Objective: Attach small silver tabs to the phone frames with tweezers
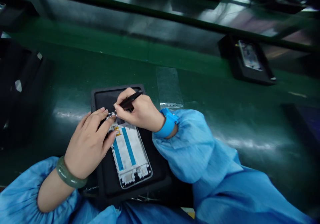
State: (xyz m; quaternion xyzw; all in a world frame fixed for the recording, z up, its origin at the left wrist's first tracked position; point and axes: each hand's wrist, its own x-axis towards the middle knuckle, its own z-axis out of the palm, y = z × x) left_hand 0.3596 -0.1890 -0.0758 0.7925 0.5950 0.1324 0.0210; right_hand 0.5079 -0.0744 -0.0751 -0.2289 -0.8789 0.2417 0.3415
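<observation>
your right hand (pixel 138 112), at the centre of the frame, is closed around a black pen-like tool (pixel 130 99), angled down-left toward the upper end of a phone frame (pixel 138 150). your left hand (pixel 91 134), left of centre, lays its fingers on that same end; whether its thumb and forefinger pinch anything, you cannot tell. the phone frame lies aslant just below centre, two blue strips (pixel 128 146) along it, over a black tray (pixel 107 99). around that spreads your glossy dark green bench top (pixel 75 74), streaked with glare at left and right. a clear plastic bag (pixel 170 85) lies flat on it, above your right wrist. at upper right, a black box (pixel 255 75) holds another phone part (pixel 250 55). a dark rail (pixel 125 8) crosses the top of the frame, with blurred white cables in the upper right corner. your fingers cover the tool's tip and much of the phone frame's upper end. the dark shapes (pixel 15 67) at the left edge are cut off and too dim to name.
</observation>
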